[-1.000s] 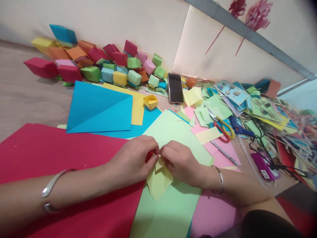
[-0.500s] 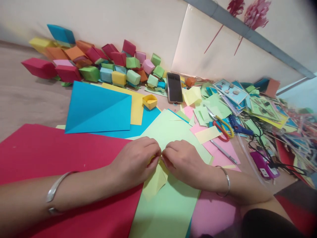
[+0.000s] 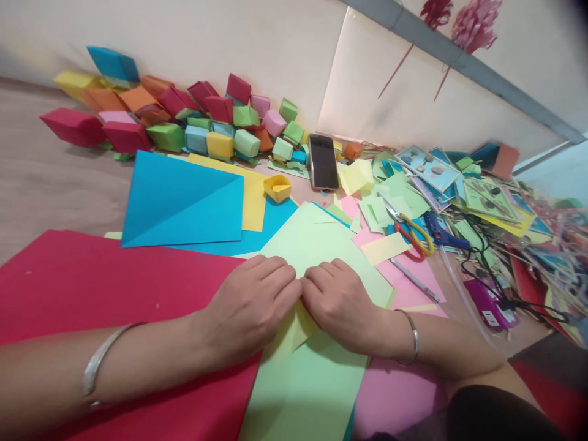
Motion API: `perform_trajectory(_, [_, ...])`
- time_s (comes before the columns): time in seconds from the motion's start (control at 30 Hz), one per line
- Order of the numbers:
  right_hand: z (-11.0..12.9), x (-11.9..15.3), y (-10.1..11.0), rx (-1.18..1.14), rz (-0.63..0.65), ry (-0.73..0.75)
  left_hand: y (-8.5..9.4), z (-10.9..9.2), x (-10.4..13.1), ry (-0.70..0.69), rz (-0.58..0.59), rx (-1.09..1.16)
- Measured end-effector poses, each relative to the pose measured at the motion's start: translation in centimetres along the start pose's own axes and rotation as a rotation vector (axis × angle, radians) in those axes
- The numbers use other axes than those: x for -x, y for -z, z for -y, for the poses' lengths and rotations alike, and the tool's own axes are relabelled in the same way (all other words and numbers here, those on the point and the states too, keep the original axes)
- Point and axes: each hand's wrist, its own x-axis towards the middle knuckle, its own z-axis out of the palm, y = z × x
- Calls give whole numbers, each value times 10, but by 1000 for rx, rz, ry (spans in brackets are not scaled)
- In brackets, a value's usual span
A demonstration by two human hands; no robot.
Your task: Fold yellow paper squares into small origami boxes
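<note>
My left hand [image 3: 255,301] and my right hand [image 3: 340,306] meet knuckle to knuckle over the light green paper [image 3: 316,380]. Both have their fingers curled round a small piece of yellow paper [image 3: 293,331], which shows below and between them. Its upper part is hidden by the fingers. Beyond the hands a small folded yellow paper box [image 3: 278,187] rests on blue and yellow sheets.
Red sheets [image 3: 114,282] lie at left, a blue sheet [image 3: 184,199] behind them. Folded paper boxes [image 3: 220,146] line the wall. Near a phone [image 3: 323,162] are paper scraps, scissors [image 3: 413,236], a cutter [image 3: 416,280], a glue gun [image 3: 443,231] and a purple power strip [image 3: 491,304].
Both hands have turned slightly, with the left fingers now further over the yellow paper, so less of it shows. The things around them have stayed in place.
</note>
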Motion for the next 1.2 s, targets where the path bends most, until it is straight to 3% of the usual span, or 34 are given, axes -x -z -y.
perform_trajectory(0.2, [-3,3,-8,-51,-84,-37,-4,3,-1,353,121,391])
perform_trajectory(0.37, [-2,1,-10,-31,-124,-58,-13,6,7,315,185,387])
perform_trajectory(0.47, [-2,-2,-6,24,-110,-65,-9,5,6,439,194,529])
perform_trajectory(0.53, [-4,-3,-2,4,-122,-93,-2,4,-1,643,227,844])
perform_trajectory(0.67, [-11,-4,2,-225,-107,-172,8,3,-17,1181,293,1723])
perform_trajectory(0.77, [-13,-4,2,-389,-69,-209,8,2,-22,1414,396,2070])
perform_trajectory(0.9, [-12,-4,-1,-373,-48,-183,5,-5,-19,1519,402,2081])
perform_trajectory(1.07, [-9,-2,-3,-371,-80,-140,7,-13,-15,1496,514,2095])
perform_trajectory(1.2, [-10,0,-4,-438,-67,-138,7,-15,-15,1483,523,2090])
